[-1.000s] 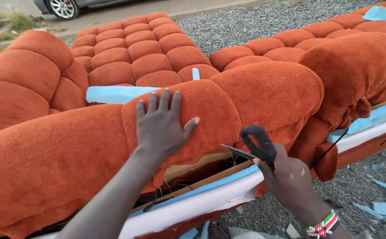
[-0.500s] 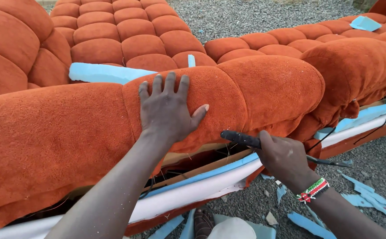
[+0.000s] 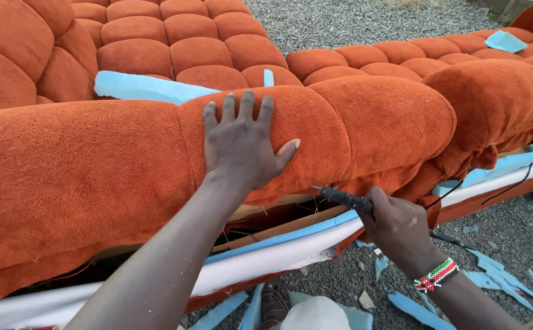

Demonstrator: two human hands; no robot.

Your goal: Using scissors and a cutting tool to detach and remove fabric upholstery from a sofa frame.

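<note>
On orange cushion [image 3: 339, 131], flat left hand [image 3: 242, 143].

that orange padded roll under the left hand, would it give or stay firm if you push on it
The orange padded roll would probably give a little: the left hand lies flat on plump, rounded fabric. It likely springs back, since blue foam shows behind it. The fuzzy pile looks grippy, not slippery. It seems fixed to the wooden frame, so it should not shift.

left hand [image 3: 242, 143]: bare, no ring or glove | left forearm: bare, no sleeve showed | right hand [image 3: 396, 227]: bare | right wrist: beaded bracelet [image 3: 435, 275] (bands of red, white, green and black) | right forearm: sleeveless too
</note>
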